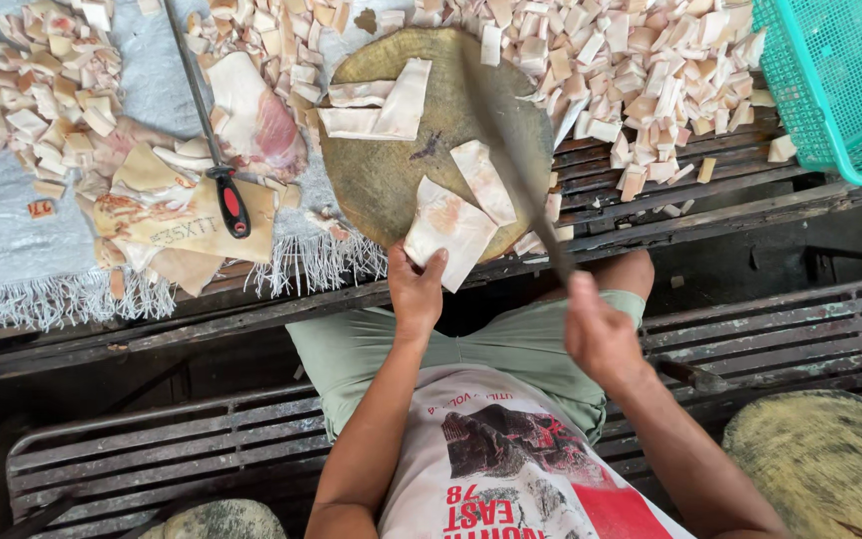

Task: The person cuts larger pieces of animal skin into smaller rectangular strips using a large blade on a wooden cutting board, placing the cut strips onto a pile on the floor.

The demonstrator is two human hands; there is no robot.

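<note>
Starting well off to the left of your left hand, a heap of small cut pale chunks [37,95] lies on the grey fringed cloth [12,250]. Nearer in, a sharpening steel with a red-and-black handle [231,205] rests across big uncut slabs [187,215] of pale skin and fat, well left of and beyond your fingers.

Now your left hand [416,289]: it's pinching the near edge of a flat pale slab [451,230], thumb on top, the other fingers tucked beneath where you can't see them. That slab hangs partly over the near rim of the round wooden chopping block [381,180], just beyond your knuckles. A second strip [484,180] lies touching it on the far side, and two more pieces [381,105] sit at the block's far edge.

Moving right, your right hand [601,334] is closed in a fist around the handle of a long dark cleaver [516,160], blurred, its blade slanting away from your hand over the block's right side. Past the blade, another big pile of cut chunks [641,70] covers the slatted bench [730,180]. Far right and beyond, a teal plastic basket [840,90] sits at the corner.
</note>
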